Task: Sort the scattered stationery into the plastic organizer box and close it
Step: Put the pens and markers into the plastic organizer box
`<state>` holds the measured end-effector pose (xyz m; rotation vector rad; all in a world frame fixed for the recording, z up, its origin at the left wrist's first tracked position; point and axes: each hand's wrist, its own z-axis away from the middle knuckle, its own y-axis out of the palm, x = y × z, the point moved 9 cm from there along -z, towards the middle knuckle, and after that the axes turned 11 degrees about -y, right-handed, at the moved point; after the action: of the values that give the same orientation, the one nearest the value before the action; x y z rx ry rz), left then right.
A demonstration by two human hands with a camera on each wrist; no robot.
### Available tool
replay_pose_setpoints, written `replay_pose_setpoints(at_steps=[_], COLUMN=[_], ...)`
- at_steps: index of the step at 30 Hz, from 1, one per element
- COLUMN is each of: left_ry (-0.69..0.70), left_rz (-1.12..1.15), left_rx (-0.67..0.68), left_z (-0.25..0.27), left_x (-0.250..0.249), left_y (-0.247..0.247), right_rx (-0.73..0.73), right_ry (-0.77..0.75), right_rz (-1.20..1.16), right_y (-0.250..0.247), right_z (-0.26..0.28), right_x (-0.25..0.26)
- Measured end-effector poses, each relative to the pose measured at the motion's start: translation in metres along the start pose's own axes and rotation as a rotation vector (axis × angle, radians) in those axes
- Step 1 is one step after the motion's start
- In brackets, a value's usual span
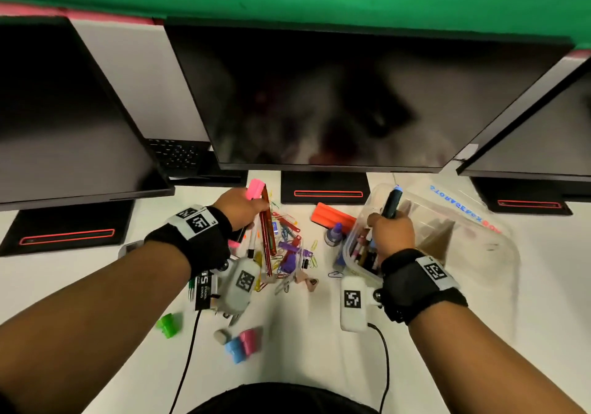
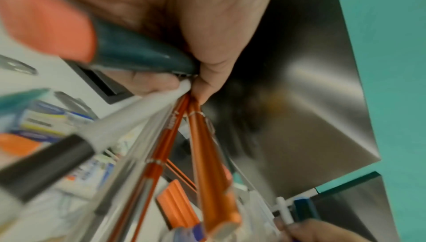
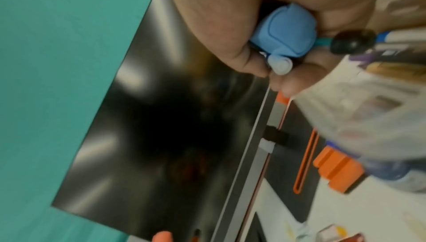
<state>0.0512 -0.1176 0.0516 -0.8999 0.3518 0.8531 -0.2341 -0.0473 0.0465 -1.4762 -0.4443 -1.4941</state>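
White desk [image 1: 300, 343] under three dark monitors [image 1: 335, 93] — paper clips [image 1: 289, 241], an orange block [image 1: 332, 215] and small caps lie scattered at its middle. Left hand [image 1: 240, 209] has its fingers clamped round a bundle of pens [image 2: 175, 136], a pink-capped highlighter [image 1: 256, 188] among them, above the clips. Right hand [image 1: 391, 233] grips a dark marker with a blue cap [image 1: 392, 202] — held over the clear organizer box [image 1: 447, 237], which stands open at the right, pens inside.

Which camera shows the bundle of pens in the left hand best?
The left wrist view: the bundle of pens fills it, fanning out from the left hand. The head view shows it small, partly hidden. The right wrist view barely catches it.
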Motion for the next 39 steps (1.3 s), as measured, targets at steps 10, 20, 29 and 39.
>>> replay_pose_setpoints(at_steps=[10, 20, 29, 39], left_ry=[0.154, 0.200, 0.193, 0.290], left_rz=[-0.140, -0.242, -0.482, -0.818], left_rx=[0.030, 0.055, 0.050, -0.009], left_z=[0.027, 0.040, 0.041, 0.045], left_x=[-0.078, -0.132, -0.167, -0.175], left_y=[0.068, 0.130, 0.185, 0.209], right_rx=[0.280, 0.707, 0.687, 0.726], right_ry=[-0.271, -0.803, -0.794, -0.795], right_rz=[0.188, 0.990, 0.957, 0.980], right_y=[-0.019, -0.050, -0.053, -0.051], right_z=[0.006, 0.053, 0.063, 0.069], right_x=[0.004, -0.052, -0.045, -0.045])
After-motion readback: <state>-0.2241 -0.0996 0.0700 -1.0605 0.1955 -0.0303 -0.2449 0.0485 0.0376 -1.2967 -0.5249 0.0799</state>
